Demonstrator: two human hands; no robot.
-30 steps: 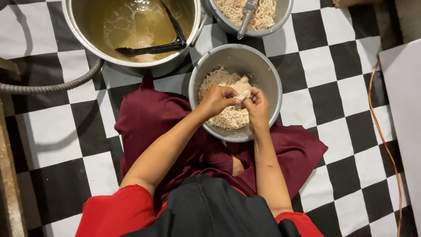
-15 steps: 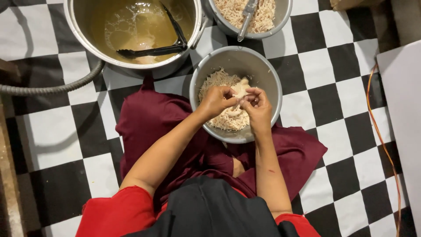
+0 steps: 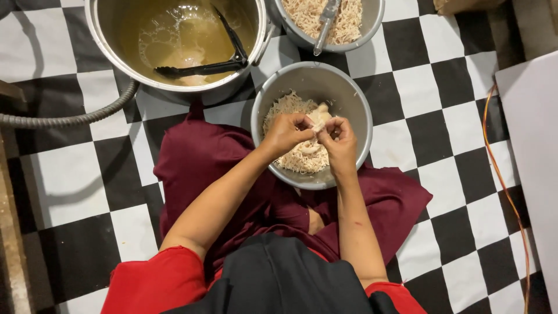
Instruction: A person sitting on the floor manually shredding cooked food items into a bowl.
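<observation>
Large pot (image 3: 116, 52) and upper bowl (image 3: 372, 23) cut off by top edge. Hands hide part of the meat piece (image 3: 319, 116). White board (image 3: 532, 145) cut by right edge; corrugated hose (image 3: 70, 118) by left.

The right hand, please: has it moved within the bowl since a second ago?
Yes, slightly: the right hand has drawn toward the left hand, away from the bowl's right rim.

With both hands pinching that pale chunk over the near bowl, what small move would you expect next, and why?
Probably pulling the two hands apart to tear off another strip and let it drop. The left hand and right hand both pinch the pale meat piece right above the metal bowl, which already holds a heap of fine shreds of the same colour beneath them.
</observation>
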